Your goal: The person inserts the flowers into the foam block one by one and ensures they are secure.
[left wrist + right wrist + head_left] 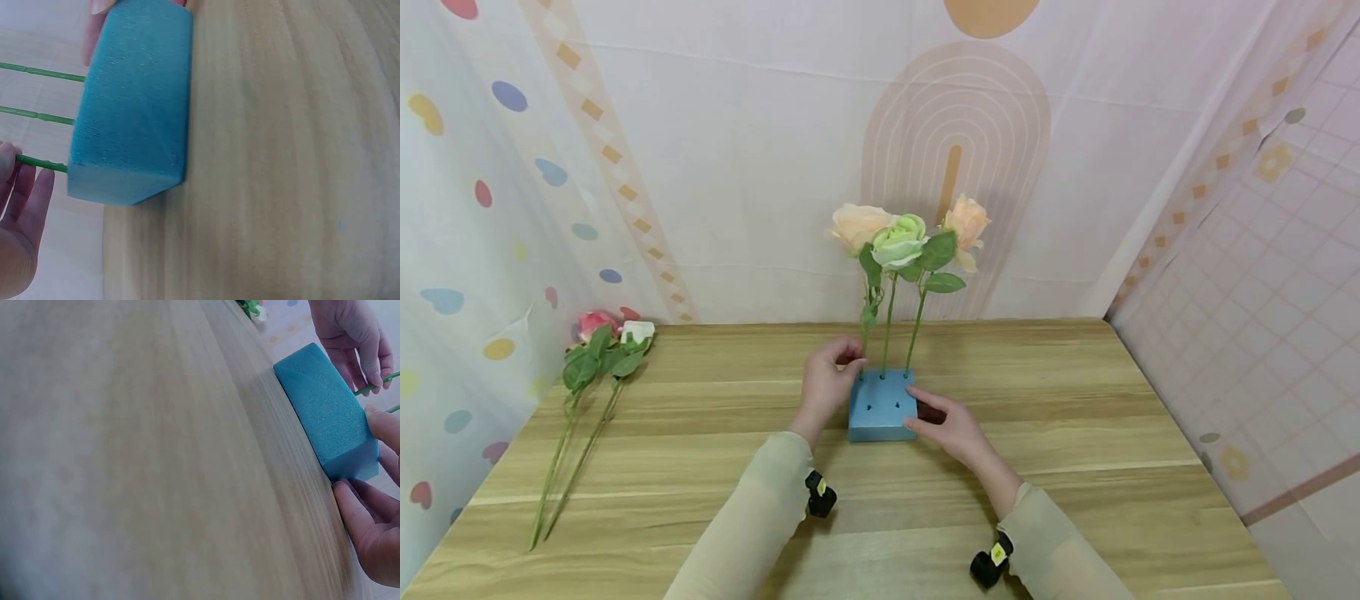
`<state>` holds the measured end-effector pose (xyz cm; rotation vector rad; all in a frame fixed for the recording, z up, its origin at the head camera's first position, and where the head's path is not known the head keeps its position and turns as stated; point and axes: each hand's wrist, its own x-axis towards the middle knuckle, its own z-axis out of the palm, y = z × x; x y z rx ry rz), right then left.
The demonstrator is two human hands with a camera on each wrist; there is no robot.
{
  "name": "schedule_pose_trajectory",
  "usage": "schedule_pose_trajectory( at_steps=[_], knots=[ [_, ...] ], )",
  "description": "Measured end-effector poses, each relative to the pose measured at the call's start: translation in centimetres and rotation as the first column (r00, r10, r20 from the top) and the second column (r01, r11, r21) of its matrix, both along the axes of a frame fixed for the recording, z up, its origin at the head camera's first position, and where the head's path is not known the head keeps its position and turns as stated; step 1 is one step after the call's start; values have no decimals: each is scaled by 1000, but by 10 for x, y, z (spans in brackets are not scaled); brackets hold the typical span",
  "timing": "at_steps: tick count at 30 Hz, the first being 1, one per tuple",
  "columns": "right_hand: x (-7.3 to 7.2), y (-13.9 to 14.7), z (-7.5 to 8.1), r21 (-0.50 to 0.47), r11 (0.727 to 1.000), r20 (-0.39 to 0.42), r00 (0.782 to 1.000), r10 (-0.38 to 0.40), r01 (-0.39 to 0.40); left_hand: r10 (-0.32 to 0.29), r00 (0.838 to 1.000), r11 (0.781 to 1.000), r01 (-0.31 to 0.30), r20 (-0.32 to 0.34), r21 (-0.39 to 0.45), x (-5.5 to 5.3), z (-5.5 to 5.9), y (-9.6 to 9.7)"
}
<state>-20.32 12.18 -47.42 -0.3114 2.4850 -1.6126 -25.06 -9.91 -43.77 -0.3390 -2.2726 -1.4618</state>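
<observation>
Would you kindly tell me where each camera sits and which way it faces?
Head: on the person's head, facing forward and down at the table, blue block and standing flowers; left hand, right hand and sleeves show.
Left wrist: on that wrist, facing the blue block; the left hand, pinching a stem, shows, plus a little of the right hand.
Right wrist: on that wrist, facing the blue block; the right hand gripping it shows, left hand beyond.
Both wrist views share the blue block and both hands.
</observation>
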Motion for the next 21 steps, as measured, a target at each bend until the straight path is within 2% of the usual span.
schedule_pose_trajectory(
  at_steps=[4, 9, 15, 21],
  knots=[
    [0, 0, 0, -4, 1000, 0, 1000, -2, 2, 0, 1000, 1000, 0, -2, -3, 1, -1, 0],
    [0, 0, 0, -10, 1000, 7, 1000, -8, 9, -12, 999, 1000, 12, 47, -2, 2, -1, -1],
    [0, 1, -1, -11, 1000, 4, 1000, -6, 6, -23, 995, 1000, 21, 96, 21, 3, -6, -3],
    [0, 2, -1, -6, 1000, 2, 1000, -5, 5, -34, 992, 999, 31, 121, 26, 6, -8, -6]
  ],
)
